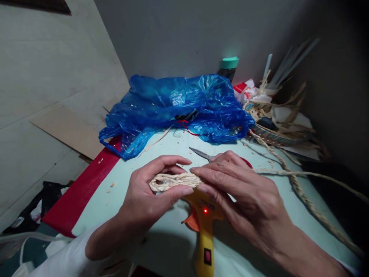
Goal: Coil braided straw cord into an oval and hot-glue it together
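Note:
Between my two hands is a flat oval coil of pale braided straw cord [175, 181]. My left hand [155, 188] curves round its left end, fingers behind and thumb along the near side. At the right end my right hand [239, 188] pinches the coil, covering that part of it. From there a length of the cord [291, 174] runs off to the right. Below the coil lies a yellow glue gun [206, 238] with an orange trigger [192, 221] and a lit red light. Scissors [201, 154] with red handles lie behind my right hand, partly hidden by it.
A crumpled blue plastic bag [178, 96] spreads across the back of the pale green tabletop [100, 207]. Back right are a basket [268, 130] of scraps and a cup of glue sticks [271, 90]. A bottle with a green lid [230, 63] stands by the wall. Straw bits are scattered about.

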Tool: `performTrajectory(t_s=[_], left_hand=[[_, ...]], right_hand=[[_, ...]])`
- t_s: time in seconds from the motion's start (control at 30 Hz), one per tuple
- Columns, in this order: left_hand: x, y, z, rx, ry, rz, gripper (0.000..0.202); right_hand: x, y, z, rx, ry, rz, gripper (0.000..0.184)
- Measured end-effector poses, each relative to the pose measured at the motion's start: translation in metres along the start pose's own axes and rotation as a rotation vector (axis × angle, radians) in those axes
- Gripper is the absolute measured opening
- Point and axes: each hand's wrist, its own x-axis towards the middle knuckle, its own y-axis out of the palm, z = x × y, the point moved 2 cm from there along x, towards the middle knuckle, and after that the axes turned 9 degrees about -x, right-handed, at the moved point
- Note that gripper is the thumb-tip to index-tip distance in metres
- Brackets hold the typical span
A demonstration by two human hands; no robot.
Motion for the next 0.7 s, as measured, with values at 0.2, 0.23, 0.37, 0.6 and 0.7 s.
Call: performTrajectory(t_s=[0.2, 0.23, 0.37, 0.6, 0.7], left_hand=[[0.004, -0.005, -0.005, -0.111, -0.091, 0.111, 0.026], [0.004, -0.004, -0.005, -0.113, -0.087, 0.102, 0.023], [0.002, 0.001, -0.002, -0.18, -0.121, 0.037, 0.01], [0.005, -0.001, 0.009, -0.296, -0.275, 0.119, 0.014], [0.009, -0.003, 0.013, -0.443, -0.296, 0.067, 0.014]], right_hand=[[-0.002, -0.003, -0.001, -0.099, -0.053, -0.003, 0.028], [-0.003, -0.003, -0.001, -0.119, -0.056, 0.008, 0.026], [-0.003, -0.001, -0.003, -0.203, -0.064, 0.019, 0.024], [0.001, 0.003, -0.006, -0.276, -0.086, 0.049, 0.043], [0.003, -0.007, -0.001, -0.385, -0.059, -0.016, 0.033]])
